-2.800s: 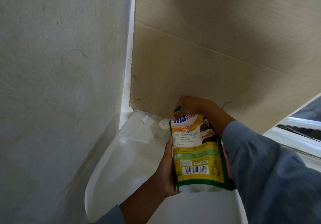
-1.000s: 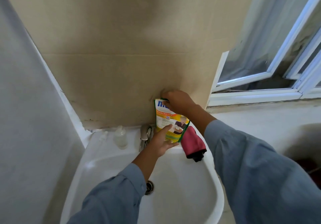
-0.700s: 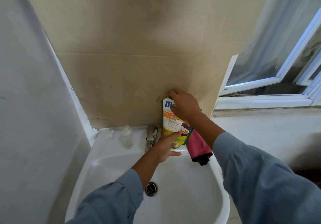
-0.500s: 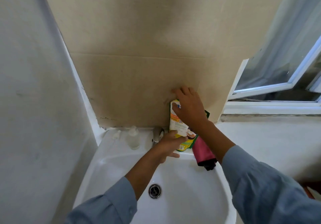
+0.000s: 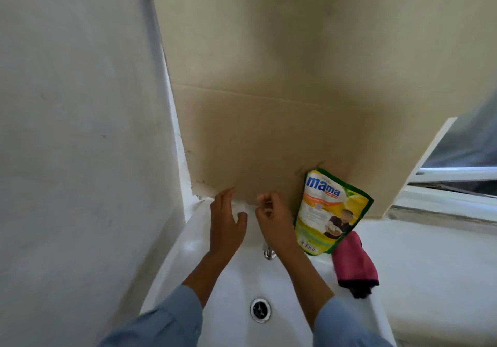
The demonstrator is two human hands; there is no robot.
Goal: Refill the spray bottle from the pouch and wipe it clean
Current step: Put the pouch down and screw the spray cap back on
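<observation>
Reaching over the sink (image 5: 172,271) at lower centre, both hands go for the spray bottle, hidden behind them. Pouch (image 5: 329,212) leans centre-right. Left hand (image 5: 226,225) open, empty; right hand (image 5: 274,220) loosely curled, apparently empty. Steady the body, then fit the top squarely.

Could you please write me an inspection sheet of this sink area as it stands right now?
Surface: white sink, basin bare, drain open.
Job's things: pouch upright on the back ledge, leaning on the cardboard sheet; red cloth draped over the rim beside it; spray bottle hidden behind the hands.
Clutter: nothing seen.
Grips: left hand open, fingers spread; right hand curled, whether it holds anything cannot be told.
Cables: nothing seen.
Surroundings: white wall on the left, window frame on the right, tap between the wrists.
</observation>
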